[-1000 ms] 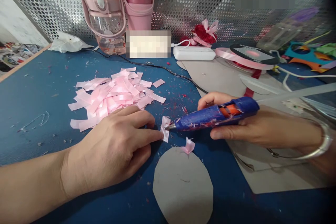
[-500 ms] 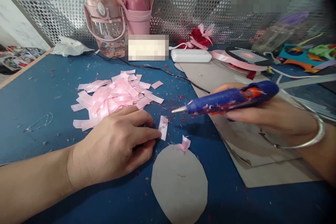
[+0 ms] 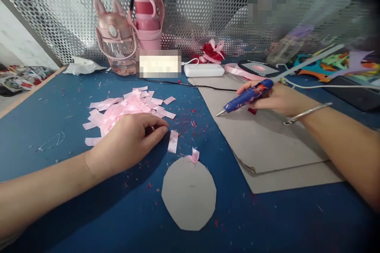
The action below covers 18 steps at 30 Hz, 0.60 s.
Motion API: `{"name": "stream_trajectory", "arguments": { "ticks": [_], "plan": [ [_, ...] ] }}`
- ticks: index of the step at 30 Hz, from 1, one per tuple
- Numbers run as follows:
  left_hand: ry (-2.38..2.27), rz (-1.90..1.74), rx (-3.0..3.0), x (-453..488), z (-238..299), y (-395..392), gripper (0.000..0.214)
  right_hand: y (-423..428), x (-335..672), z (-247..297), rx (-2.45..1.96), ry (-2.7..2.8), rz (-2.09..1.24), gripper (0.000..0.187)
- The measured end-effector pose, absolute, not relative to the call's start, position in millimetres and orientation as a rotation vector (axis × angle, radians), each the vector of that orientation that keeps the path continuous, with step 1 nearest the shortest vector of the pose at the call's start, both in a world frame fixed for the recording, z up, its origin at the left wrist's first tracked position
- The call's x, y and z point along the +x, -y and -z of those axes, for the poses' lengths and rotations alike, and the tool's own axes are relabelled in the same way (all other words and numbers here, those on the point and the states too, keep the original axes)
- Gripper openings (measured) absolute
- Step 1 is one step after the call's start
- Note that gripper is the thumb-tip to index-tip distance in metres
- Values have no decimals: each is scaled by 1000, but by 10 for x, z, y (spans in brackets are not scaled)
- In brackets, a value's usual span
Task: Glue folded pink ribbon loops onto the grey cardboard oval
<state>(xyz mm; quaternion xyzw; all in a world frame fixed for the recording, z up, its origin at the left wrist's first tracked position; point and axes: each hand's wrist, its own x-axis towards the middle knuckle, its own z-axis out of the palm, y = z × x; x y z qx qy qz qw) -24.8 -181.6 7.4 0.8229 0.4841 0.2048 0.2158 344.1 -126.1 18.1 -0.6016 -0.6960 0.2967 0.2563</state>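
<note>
Two hands show in the head view, over a blue table (image 3: pixel 124 217). The right hand (image 3: pixel 274 97) grips a glue gun (image 3: pixel 247 97), its nozzle pointing left and tilted down above the near-left edge of some cardboard (image 3: pixel 279 138). A bracelet (image 3: pixel 308 114) circles that wrist. The left hand (image 3: pixel 127 134) is narrow, thumb and fingertips drawn close; whether anything sits between them I cannot tell. Just beside those fingertips, a pink strip (image 3: pixel 173 141) lies flat on the table. Nearer the viewer rests a grey disc (image 3: pixel 189 197), with a folded ribbon (image 3: pixel 194 155) standing at its far edge. Beyond the left hand, partly hidden by it, spreads a pile of pink strips (image 3: pixel 124 104). Behind stand a bottle (image 3: pixel 118 49) and a tumbler (image 3: pixel 147 23).
</note>
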Motion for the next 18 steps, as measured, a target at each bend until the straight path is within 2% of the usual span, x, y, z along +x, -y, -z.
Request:
{"name": "stream_trajectory", "arguments": {
  "ticks": [4, 12, 15, 18],
  "plan": [
    [-1427, -380, 2332, -153, -137, 1702, 28, 1294, 3420, -178, -1556, 1789, -803, 44],
    [-1325, -300, 2409, -123, -164, 1559, 23, 1359, 3367, -153, -1474, 1664, -722, 40],
    [-1284, -288, 2418, -121, -160, 1518, 19, 1240, 3475, -130, -1448, 1536, -518, 29],
    [-1274, -306, 2393, -115, -140, 1487, 19, 1110, 3681, -139, -1432, 1364, -185, 30]
  ]
}}
